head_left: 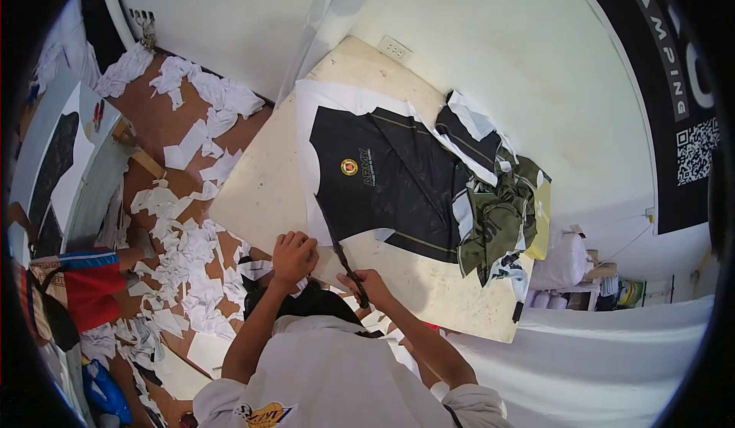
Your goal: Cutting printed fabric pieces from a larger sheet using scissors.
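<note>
Cutting black printed sheet (383, 179) on board (260, 191): R hand (367, 284) grips scissors (346, 263) at sheet's near edge, L hand (293, 256) clenched on trimmed margin beside. Near-edge cut partway; far white border uncut. Finished pieces (498, 214) piled right of sheet.

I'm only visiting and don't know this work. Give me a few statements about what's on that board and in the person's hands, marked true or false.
1. The right hand holds scissors. True.
2. The left hand rests on the pile of green cloth. False: it grips the white sheet at the board's near edge.
3. The black printed piece lies flat on the board. True.
4. The floor is swept bare. False: white paper scraps litter it.
</note>
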The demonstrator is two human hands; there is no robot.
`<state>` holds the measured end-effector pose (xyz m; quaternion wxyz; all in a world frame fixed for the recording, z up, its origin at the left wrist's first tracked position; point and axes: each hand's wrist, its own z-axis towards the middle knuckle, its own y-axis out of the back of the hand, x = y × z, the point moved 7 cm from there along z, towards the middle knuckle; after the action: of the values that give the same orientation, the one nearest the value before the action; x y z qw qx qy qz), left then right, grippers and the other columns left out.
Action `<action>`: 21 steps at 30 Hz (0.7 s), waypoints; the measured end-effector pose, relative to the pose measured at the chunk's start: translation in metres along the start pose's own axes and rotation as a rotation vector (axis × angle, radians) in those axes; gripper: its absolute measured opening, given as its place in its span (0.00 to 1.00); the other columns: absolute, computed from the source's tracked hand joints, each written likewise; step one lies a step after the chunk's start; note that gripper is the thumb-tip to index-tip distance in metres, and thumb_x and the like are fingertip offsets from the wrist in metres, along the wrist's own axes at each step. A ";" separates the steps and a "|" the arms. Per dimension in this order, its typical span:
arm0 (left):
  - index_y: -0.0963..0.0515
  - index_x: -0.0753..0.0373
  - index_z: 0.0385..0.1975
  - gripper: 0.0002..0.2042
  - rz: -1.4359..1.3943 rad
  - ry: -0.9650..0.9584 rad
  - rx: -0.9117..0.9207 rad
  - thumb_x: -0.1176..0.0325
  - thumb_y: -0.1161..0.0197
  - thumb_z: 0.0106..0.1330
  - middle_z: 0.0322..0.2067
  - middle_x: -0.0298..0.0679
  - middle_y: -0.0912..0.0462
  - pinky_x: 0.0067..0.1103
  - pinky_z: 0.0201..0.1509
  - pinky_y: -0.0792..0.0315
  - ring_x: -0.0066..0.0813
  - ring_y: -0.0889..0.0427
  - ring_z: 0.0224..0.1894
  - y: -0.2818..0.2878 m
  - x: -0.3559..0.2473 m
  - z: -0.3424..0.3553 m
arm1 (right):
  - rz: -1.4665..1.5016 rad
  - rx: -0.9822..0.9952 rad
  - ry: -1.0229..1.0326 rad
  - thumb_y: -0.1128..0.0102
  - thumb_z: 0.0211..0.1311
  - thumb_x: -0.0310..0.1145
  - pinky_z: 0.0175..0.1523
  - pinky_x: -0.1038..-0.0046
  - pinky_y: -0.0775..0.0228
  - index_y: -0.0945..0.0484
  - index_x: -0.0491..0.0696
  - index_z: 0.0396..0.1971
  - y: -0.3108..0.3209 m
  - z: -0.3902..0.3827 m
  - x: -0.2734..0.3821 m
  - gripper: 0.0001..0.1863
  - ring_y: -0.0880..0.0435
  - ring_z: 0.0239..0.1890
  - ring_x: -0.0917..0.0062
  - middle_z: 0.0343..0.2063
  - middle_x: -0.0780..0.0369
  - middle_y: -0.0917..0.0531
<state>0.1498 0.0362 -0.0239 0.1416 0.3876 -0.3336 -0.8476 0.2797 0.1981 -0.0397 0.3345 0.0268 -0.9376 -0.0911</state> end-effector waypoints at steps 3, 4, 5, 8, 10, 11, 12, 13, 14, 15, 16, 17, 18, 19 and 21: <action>0.21 0.56 0.30 0.08 -0.012 0.010 0.004 0.72 0.33 0.49 0.30 0.34 0.24 0.31 0.42 0.33 0.35 0.24 0.36 0.000 0.002 0.000 | 0.006 -0.002 0.014 0.31 0.59 0.55 0.19 0.80 0.39 0.27 0.50 0.17 -0.001 -0.001 -0.001 0.25 0.30 0.12 0.85 0.11 0.70 0.29; 0.21 0.56 0.30 0.08 -0.010 0.010 0.006 0.72 0.33 0.49 0.30 0.34 0.24 0.31 0.42 0.33 0.35 0.24 0.36 -0.001 0.002 0.000 | 0.015 -0.003 0.056 0.31 0.59 0.55 0.19 0.80 0.39 0.27 0.50 0.17 -0.002 -0.002 0.002 0.25 0.30 0.12 0.85 0.11 0.70 0.29; 0.21 0.56 0.30 0.08 -0.020 0.016 0.006 0.72 0.33 0.49 0.30 0.35 0.24 0.31 0.42 0.33 0.36 0.24 0.36 0.000 0.003 0.000 | 0.043 0.026 0.037 0.33 0.61 0.55 0.20 0.79 0.39 0.28 0.50 0.17 -0.004 -0.002 0.000 0.26 0.30 0.13 0.84 0.12 0.69 0.29; 0.22 0.56 0.30 0.08 -0.037 0.015 0.012 0.71 0.34 0.50 0.30 0.35 0.25 0.31 0.43 0.33 0.36 0.24 0.36 -0.001 0.005 -0.001 | 0.116 0.098 0.040 0.39 0.65 0.58 0.22 0.77 0.39 0.29 0.49 0.18 -0.011 -0.001 0.001 0.27 0.29 0.14 0.83 0.13 0.68 0.29; 0.22 0.56 0.31 0.08 -0.045 0.007 0.022 0.70 0.34 0.51 0.30 0.35 0.25 0.31 0.43 0.33 0.35 0.25 0.37 -0.002 0.006 -0.001 | 0.163 0.140 0.061 0.42 0.66 0.59 0.23 0.76 0.39 0.29 0.49 0.19 -0.016 0.000 0.004 0.28 0.29 0.15 0.82 0.13 0.68 0.30; 0.22 0.57 0.30 0.08 -0.044 0.010 0.016 0.71 0.34 0.49 0.30 0.35 0.25 0.31 0.43 0.33 0.36 0.25 0.36 -0.002 0.006 -0.001 | 0.133 0.122 0.051 0.44 0.67 0.59 0.23 0.76 0.39 0.30 0.49 0.19 -0.017 0.002 0.004 0.28 0.30 0.15 0.81 0.13 0.68 0.30; 0.22 0.57 0.29 0.08 -0.049 0.007 0.013 0.72 0.33 0.48 0.30 0.35 0.24 0.31 0.42 0.33 0.36 0.24 0.36 -0.002 0.006 -0.001 | 0.098 0.095 0.011 0.45 0.68 0.60 0.23 0.75 0.39 0.30 0.49 0.20 -0.016 0.003 0.001 0.29 0.30 0.16 0.81 0.14 0.68 0.31; 0.22 0.57 0.29 0.08 -0.047 0.009 0.012 0.72 0.33 0.48 0.30 0.35 0.24 0.31 0.42 0.33 0.36 0.24 0.36 -0.002 0.007 -0.001 | 0.107 0.099 0.041 0.45 0.68 0.60 0.23 0.75 0.39 0.30 0.49 0.20 -0.017 0.004 0.004 0.29 0.30 0.16 0.81 0.14 0.68 0.31; 0.22 0.57 0.29 0.08 -0.049 0.012 0.019 0.72 0.33 0.48 0.30 0.35 0.24 0.31 0.42 0.33 0.36 0.24 0.36 -0.002 0.007 -0.001 | 0.107 0.080 0.041 0.45 0.68 0.60 0.23 0.76 0.39 0.30 0.49 0.19 -0.017 0.006 0.004 0.29 0.30 0.15 0.81 0.14 0.68 0.31; 0.22 0.57 0.29 0.08 -0.058 0.012 0.024 0.71 0.34 0.48 0.30 0.35 0.24 0.31 0.43 0.33 0.36 0.24 0.36 -0.003 0.007 -0.002 | 0.090 0.066 0.024 0.45 0.68 0.60 0.23 0.76 0.40 0.30 0.49 0.19 -0.017 0.007 0.002 0.29 0.31 0.15 0.81 0.14 0.68 0.31; 0.22 0.57 0.29 0.08 -0.054 0.016 0.025 0.71 0.34 0.48 0.30 0.35 0.24 0.31 0.43 0.33 0.36 0.24 0.36 -0.003 0.008 -0.002 | 0.104 0.060 0.039 0.45 0.68 0.60 0.23 0.76 0.40 0.30 0.49 0.19 -0.017 0.009 0.003 0.29 0.31 0.15 0.81 0.14 0.68 0.31; 0.22 0.57 0.29 0.07 -0.050 0.016 0.032 0.71 0.34 0.49 0.31 0.35 0.25 0.32 0.43 0.33 0.36 0.25 0.37 -0.004 0.008 -0.003 | 0.123 0.053 0.053 0.43 0.66 0.60 0.22 0.76 0.40 0.29 0.49 0.19 -0.017 0.011 0.004 0.29 0.31 0.14 0.81 0.13 0.68 0.31; 0.23 0.57 0.29 0.07 -0.049 0.016 0.037 0.70 0.35 0.51 0.31 0.35 0.25 0.32 0.44 0.34 0.36 0.25 0.37 -0.005 0.008 -0.003 | 0.138 0.047 0.051 0.40 0.65 0.60 0.21 0.77 0.40 0.29 0.49 0.18 -0.017 0.013 0.003 0.29 0.31 0.14 0.82 0.13 0.68 0.30; 0.23 0.57 0.29 0.07 -0.048 0.016 0.040 0.70 0.35 0.51 0.31 0.35 0.25 0.32 0.44 0.34 0.36 0.25 0.37 -0.006 0.009 -0.003 | 0.141 0.043 0.065 0.40 0.65 0.60 0.21 0.77 0.40 0.29 0.49 0.18 -0.017 0.015 0.004 0.29 0.31 0.14 0.82 0.13 0.68 0.30; 0.23 0.57 0.29 0.06 -0.018 0.009 0.040 0.69 0.35 0.51 0.31 0.35 0.25 0.32 0.44 0.34 0.36 0.25 0.37 -0.006 0.009 -0.003 | 0.026 -0.019 0.033 0.34 0.61 0.59 0.20 0.78 0.40 0.28 0.49 0.17 -0.013 0.018 0.000 0.28 0.32 0.12 0.83 0.12 0.69 0.30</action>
<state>0.1464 0.0348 -0.0345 0.1277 0.3972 -0.3466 -0.8401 0.2675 0.1879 -0.0560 0.3516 0.0129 -0.9312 -0.0950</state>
